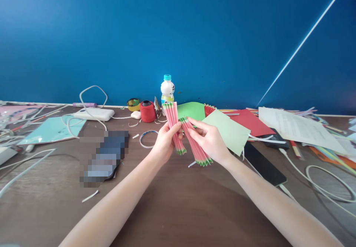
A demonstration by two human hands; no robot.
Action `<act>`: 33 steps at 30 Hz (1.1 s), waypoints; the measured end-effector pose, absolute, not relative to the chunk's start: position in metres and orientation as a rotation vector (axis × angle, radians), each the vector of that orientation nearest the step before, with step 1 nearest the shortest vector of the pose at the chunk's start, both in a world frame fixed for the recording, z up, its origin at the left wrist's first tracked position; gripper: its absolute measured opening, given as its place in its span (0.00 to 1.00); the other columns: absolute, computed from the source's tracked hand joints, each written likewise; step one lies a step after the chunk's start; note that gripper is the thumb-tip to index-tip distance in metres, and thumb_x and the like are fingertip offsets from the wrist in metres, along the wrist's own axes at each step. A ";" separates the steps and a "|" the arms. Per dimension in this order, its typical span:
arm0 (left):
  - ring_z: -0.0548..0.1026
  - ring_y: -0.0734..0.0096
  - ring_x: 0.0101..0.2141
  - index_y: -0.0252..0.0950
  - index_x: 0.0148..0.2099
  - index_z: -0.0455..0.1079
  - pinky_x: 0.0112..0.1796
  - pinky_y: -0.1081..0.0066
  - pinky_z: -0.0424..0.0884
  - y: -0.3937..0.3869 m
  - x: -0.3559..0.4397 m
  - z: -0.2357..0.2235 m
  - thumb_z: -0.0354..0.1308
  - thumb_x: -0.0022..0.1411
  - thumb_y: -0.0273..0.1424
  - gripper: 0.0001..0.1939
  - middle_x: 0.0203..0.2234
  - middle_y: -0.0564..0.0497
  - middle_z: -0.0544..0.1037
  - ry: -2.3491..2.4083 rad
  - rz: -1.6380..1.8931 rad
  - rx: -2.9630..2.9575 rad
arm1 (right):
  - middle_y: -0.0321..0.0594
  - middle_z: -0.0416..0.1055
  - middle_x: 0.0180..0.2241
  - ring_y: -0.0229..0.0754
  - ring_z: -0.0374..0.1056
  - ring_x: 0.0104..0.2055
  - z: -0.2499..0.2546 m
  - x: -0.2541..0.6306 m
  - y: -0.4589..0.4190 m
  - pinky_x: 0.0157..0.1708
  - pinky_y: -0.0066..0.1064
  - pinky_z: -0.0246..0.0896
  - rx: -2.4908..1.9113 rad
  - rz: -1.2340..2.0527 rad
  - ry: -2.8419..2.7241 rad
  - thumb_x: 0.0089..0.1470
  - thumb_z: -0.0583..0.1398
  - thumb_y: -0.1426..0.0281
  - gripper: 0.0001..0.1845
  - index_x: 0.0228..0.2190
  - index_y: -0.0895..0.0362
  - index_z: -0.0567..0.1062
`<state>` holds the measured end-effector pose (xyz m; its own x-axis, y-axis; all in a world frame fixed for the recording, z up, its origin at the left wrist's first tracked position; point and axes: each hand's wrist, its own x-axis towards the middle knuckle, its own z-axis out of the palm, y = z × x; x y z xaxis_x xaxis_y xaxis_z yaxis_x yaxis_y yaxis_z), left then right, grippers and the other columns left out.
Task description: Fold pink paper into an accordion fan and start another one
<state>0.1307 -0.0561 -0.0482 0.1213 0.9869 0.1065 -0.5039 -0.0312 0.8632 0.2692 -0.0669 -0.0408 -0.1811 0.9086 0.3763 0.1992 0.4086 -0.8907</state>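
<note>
Sheeting (52, 129), pale turquoise and glossy, lies flat at the left, with a rounded white plastic block (94, 114) at its far edge and a thin cord looping over it. Nearer the front, a dark, slab-like device (108, 154) is partly blurred out. Further right come a yellow-edged tape roll (133, 105), a small smooth white case (136, 115) and a squat red roll (147, 112) with a dark centre. Behind the hands stands an upright plastic bottle (167, 88), white-bodied with a ribbed turquoise cap.

Midway, raised above the brown wood-grained table (178, 213), the left hand (164, 143) pinches the left pleated bundle (170, 114), thumb on top. This is paper in tight accordion folds, pink along its length, green at both ends. Just beside it, the right pleated bundle (199, 151), matching in colour, fans slightly toward its lower end; the right hand (211, 137) grips it between thumb and fingers. Whether the bundles join behind the fingers, I cannot tell.

Beyond the right hand lie a bright green sheet (193, 109), a pale green sheet (229, 128), a matte red sheet (251, 122), a flat black phone (263, 165) and slightly curled printed paper (297, 126).
</note>
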 end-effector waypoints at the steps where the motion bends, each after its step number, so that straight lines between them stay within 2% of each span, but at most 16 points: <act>1: 0.62 0.83 0.18 0.34 0.28 0.62 0.22 0.77 0.61 -0.056 0.131 -0.048 0.63 0.46 0.33 0.13 0.18 0.59 0.64 0.691 1.366 0.903 | 0.41 0.71 0.46 0.46 0.70 0.45 -0.041 0.270 -0.067 0.46 0.41 0.67 -0.998 0.903 -1.619 0.51 0.58 0.65 0.23 0.50 0.55 0.68; 7: 0.59 0.85 0.16 0.34 0.31 0.63 0.20 0.79 0.57 -0.054 0.131 -0.050 0.66 0.43 0.34 0.16 0.16 0.61 0.61 0.709 1.369 0.842 | 0.40 0.69 0.49 0.47 0.68 0.47 -0.041 0.273 -0.065 0.45 0.41 0.68 -0.930 1.078 -1.550 0.51 0.58 0.63 0.24 0.51 0.55 0.67; 16: 0.55 0.86 0.14 0.34 0.29 0.62 0.18 0.79 0.54 -0.057 0.132 -0.049 0.65 0.44 0.34 0.15 0.13 0.62 0.57 0.758 1.359 0.905 | 0.41 0.71 0.46 0.47 0.68 0.46 -0.041 0.270 -0.065 0.47 0.42 0.66 -1.011 0.951 -1.578 0.50 0.58 0.65 0.22 0.48 0.55 0.70; 25: 0.58 0.84 0.16 0.34 0.28 0.60 0.19 0.77 0.54 -0.054 0.131 -0.054 0.63 0.48 0.33 0.13 0.16 0.60 0.61 0.733 1.389 1.033 | 0.41 0.69 0.45 0.43 0.66 0.46 -0.051 0.262 -0.069 0.46 0.35 0.64 -0.897 0.412 -1.860 0.57 0.51 0.71 0.19 0.50 0.51 0.68; 33: 0.59 0.83 0.17 0.33 0.30 0.66 0.20 0.78 0.55 -0.058 0.136 -0.057 0.63 0.48 0.33 0.10 0.17 0.58 0.64 0.773 1.421 1.016 | 0.45 0.67 0.49 0.48 0.65 0.49 -0.060 0.257 -0.073 0.47 0.41 0.63 -0.984 0.201 -1.967 0.59 0.49 0.69 0.23 0.56 0.52 0.59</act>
